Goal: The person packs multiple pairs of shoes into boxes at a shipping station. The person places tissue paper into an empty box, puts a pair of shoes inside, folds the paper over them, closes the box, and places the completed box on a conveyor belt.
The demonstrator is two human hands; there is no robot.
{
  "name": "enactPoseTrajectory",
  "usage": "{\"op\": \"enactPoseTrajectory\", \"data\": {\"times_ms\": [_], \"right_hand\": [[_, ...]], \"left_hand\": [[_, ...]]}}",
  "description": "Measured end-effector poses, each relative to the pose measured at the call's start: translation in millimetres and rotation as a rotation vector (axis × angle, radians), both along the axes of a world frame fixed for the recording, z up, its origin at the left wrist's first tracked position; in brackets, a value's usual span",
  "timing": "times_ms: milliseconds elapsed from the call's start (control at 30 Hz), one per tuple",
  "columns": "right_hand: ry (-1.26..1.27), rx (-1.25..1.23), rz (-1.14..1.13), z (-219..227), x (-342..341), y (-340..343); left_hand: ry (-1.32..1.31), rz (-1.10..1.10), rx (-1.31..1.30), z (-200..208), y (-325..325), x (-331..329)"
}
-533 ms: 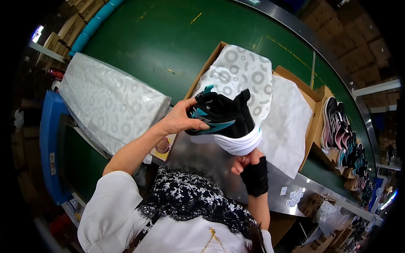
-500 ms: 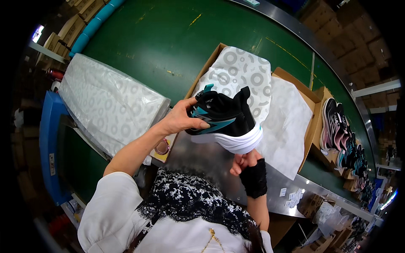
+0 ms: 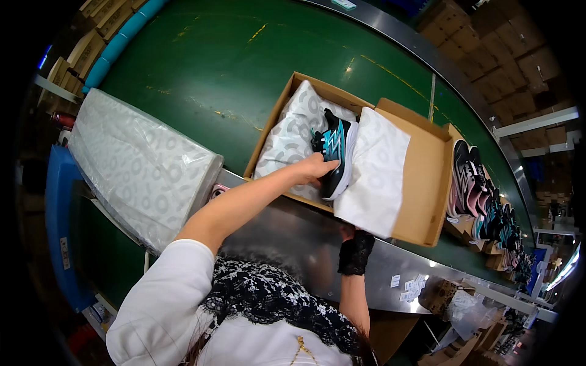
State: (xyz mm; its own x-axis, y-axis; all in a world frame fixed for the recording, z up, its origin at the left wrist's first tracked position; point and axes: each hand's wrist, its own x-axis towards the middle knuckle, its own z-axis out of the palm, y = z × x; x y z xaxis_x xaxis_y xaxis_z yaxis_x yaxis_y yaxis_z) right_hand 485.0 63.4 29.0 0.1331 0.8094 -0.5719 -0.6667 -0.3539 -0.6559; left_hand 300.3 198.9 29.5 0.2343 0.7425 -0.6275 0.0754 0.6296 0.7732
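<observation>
A black and teal sneaker (image 3: 334,137) with a white sole lies on its side in an open cardboard shoebox (image 3: 421,189). My left hand (image 3: 312,169) grips it at the toe end, thumb across the upper. Patterned white tissue paper (image 3: 287,134) lines the box beneath the shoe, and a plain-looking sheet of paper (image 3: 377,174) drapes over the box's middle toward the lid. My right hand (image 3: 348,234), its wrist in a black lace cuff, is low at the box's near edge by the paper's lower corner. Its fingers are mostly hidden in shadow there.
On the left lies a plastic-wrapped stack of patterned tissue paper (image 3: 143,165), beside a blue plastic frame (image 3: 64,226). More sneakers (image 3: 470,180) stand in a row on the right. The green belt (image 3: 207,67) runs behind the metal ledge (image 3: 268,226).
My left hand has carried the sneaker forward and down from mid-air into the box, turning it onto its side. My right hand has left the sole and is now at the box's near edge.
</observation>
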Motion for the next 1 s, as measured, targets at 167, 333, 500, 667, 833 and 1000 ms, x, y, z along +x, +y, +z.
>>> {"op": "enactPoseTrajectory", "data": {"times_ms": [167, 333, 500, 667, 833, 1000], "right_hand": [[-1.291, 0.546, 0.142, -1, -24, 30], [-2.237, 0.802, 0.480, -19, -54, 37], [-2.163, 0.731, 0.674, 0, -64, 34], [-1.964, 0.796, 0.845, 70, -58, 59], [-1.717, 1.058, 0.361, 159, -49, 86], [-1.485, 0.719, 0.238, 102, -26, 66]], "left_hand": [[-0.267, 0.494, 0.504, 23, -24, -70], [0.280, 0.202, 0.458, 24, -38, -127], [0.521, 0.280, 0.429, -20, -38, -127], [-0.438, 0.339, -0.021, 25, -38, -139], [-0.485, 0.387, -0.157, 111, -59, -137], [-0.634, 0.647, -0.130, 146, -114, -172]]}}
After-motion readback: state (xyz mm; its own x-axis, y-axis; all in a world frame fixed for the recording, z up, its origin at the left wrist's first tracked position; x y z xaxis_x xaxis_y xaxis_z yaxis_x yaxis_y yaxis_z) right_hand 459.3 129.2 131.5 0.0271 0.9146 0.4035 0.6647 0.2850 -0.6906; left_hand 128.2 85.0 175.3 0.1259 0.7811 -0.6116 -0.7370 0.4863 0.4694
